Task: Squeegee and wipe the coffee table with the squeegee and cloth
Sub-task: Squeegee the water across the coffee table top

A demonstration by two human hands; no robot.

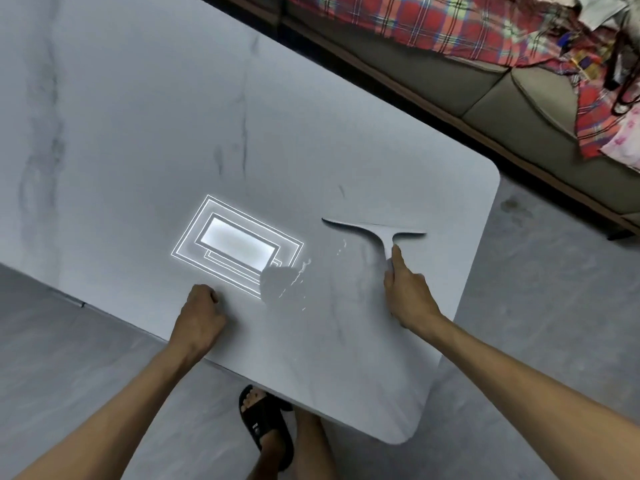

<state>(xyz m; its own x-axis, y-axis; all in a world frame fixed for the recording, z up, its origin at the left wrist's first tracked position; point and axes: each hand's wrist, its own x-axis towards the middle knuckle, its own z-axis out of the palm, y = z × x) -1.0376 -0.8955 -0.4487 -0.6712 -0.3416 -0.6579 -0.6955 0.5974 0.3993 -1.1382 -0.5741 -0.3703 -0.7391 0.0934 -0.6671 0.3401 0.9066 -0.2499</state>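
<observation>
My right hand [408, 292] is wrapped around the handle of the squeegee [375, 233], index finger laid straight along the stem toward the blade. The squeegee sits on the tabletop [138, 133] toward its right end, blade edge down and lying crosswise, away from me. It looks light and stiff, a thin grey T-shape nearly the colour of the stone. The blade lip is probably the only soft part, so I judge the handle low on the stem is the right place to hold, with the finger pressing to keep the lip flat. The surface is glossy and mirrors a ceiling light [239, 245]. Thin streaks of water [298, 275] lie between my hands, so the blade should slide easily but could skip if tilted.

My left hand [201, 313] is curled into a loose fist resting near the tabletop's near edge, holding nothing that I can see. The cloth is not in sight. Both forearms reach forward and inward, the right stretched further out. My sandalled foot [265, 420] shows below the edge, and a sofa [502, 109] with a plaid cover stands beyond.
</observation>
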